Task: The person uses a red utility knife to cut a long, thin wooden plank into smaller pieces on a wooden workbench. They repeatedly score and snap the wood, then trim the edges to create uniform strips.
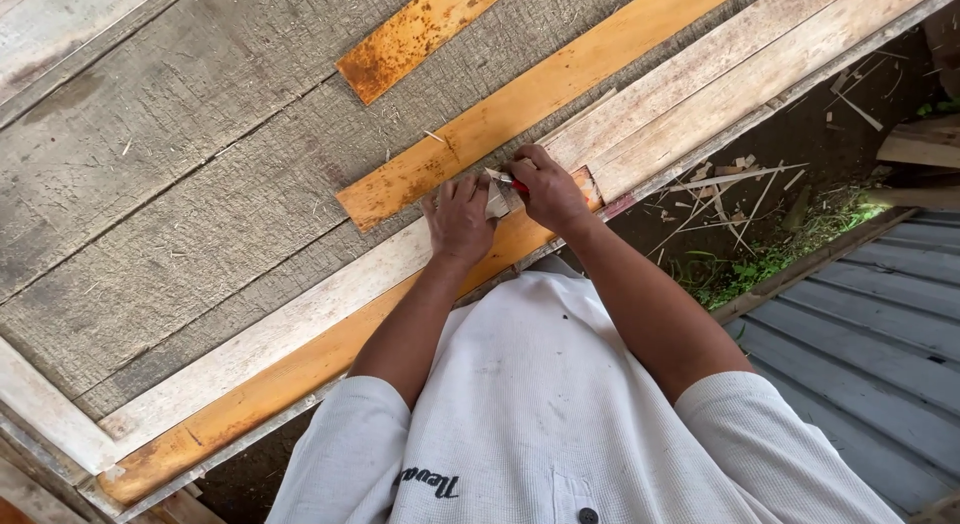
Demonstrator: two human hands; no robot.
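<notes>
Small pale wood scrap [497, 196] at frame centre, pinned on orange-stained plank [300, 369] near table edge. Looks light, thin, stiff, likely splintery; best held flat from above, fingers clear of the edge being worked. Left hand [458, 219] spread flat, pressing scrap down. Right hand [548, 191] clenched round red-handled tool [519, 186], tip at scrap; tool kind unclear. Longer orange plank [540, 89] runs diagonally just above, short one [415, 34] upper centre. Rough grey table [180, 204] beneath. Wood offcuts [740, 184] on ground, right; corrugated sheet [880, 324] lower right.

weathered grey plank bench [180, 174] | corrugated metal sheet [870, 324] | dirt ground [800, 134], wood scraps [730, 179] | daylight
</notes>
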